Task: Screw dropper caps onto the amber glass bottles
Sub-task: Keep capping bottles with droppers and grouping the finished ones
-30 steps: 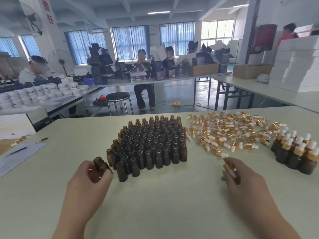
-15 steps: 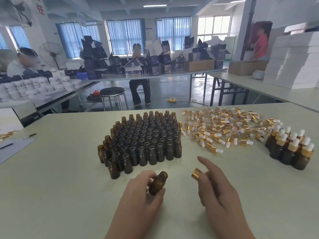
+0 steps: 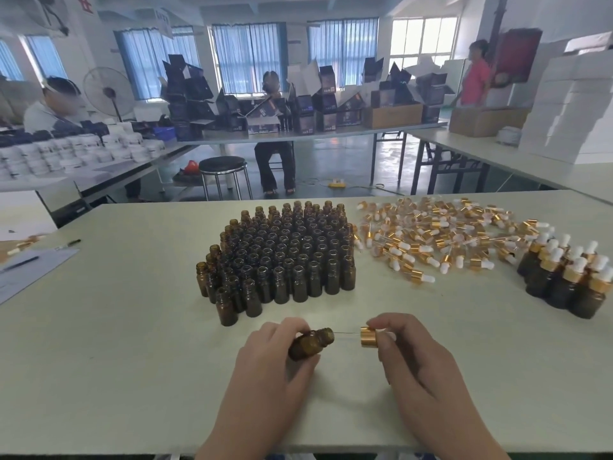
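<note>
My left hand (image 3: pixel 270 370) grips an amber glass bottle (image 3: pixel 310 343), tipped on its side with its open neck pointing right. My right hand (image 3: pixel 416 363) pinches a gold dropper cap (image 3: pixel 369 336); its thin glass pipette reaches left into the bottle's mouth, with a gap between cap and neck. Behind them stands a dense block of open amber bottles (image 3: pixel 285 257). A loose pile of gold-and-white dropper caps (image 3: pixel 438 237) lies to the right of the block. Several capped bottles (image 3: pixel 567 277) stand at the far right.
The pale green table (image 3: pixel 116 327) ends just below my wrists. Papers and a pen (image 3: pixel 23 270) lie at its left edge. Other tables with boxes and jars, a stool (image 3: pixel 224 174) and seated or standing people fill the room beyond.
Both hands came together in front of me at the near table edge. The bottle moved from the left side to the centre, and the cap's pipette now enters its neck.
</note>
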